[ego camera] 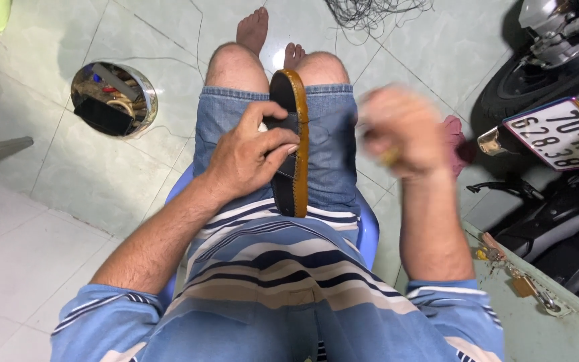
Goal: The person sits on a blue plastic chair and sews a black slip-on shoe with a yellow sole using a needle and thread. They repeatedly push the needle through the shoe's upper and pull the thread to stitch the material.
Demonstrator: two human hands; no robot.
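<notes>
left hand (249, 154): clamped around black sandal (293, 144), tan-edged sole, frame centre on lap | sandal axis: runs up-down, toe toward knees, held on edge | right hand (402, 131): blurred, right of sandal, apart; looks curled around something small, cannot tell what | upper left: round metal tin (114, 99) on floor

A: Floor of pale green tiles (135, 181). Left side, a round metal tin (114, 99) lying open, small odds and ends inside, too jumbled to sort.

B: Top edge?

A: A tangle of thin dark wire (370, 12) on the tiles. Right side, a parked motorbike (557, 134), rear tyre and number plate (561, 133) showing. Just beside the tyre, a pink cloth (456, 134).

B: Lower right?

A: A greenish ledge (537, 328) with a brass padlock (524, 286) and keys on it. Blue plastic chair (368, 231) beneath the seated person.
</notes>
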